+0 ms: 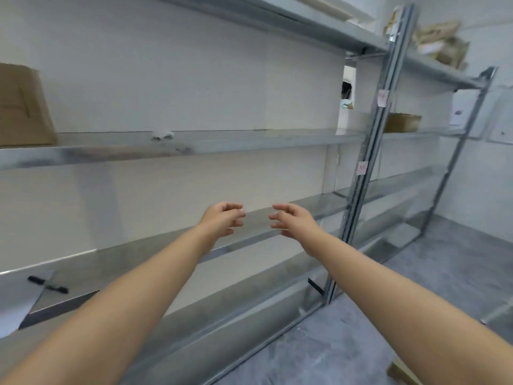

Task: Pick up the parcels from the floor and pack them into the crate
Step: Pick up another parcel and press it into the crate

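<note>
Both your bare forearms reach forward and up from the bottom corners, converging toward frame centre. Your left hand (223,218) and right hand (291,219) sit near each other at about the same height, apart, palms turned inward facing one another. Fingers on both loosely curled and spread, holding nothing. Wrists roughly straight.

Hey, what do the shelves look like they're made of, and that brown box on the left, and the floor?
Shelves: metal, probably galvanised steel. They are dull silver-grey with soft reflections and mottled patches.
Brown box: cardboard by the look, matte tan with flat, creased faces.
Floor: likely bare concrete, though a stone-look covering is possible. It is mottled grey and matte.
</note>
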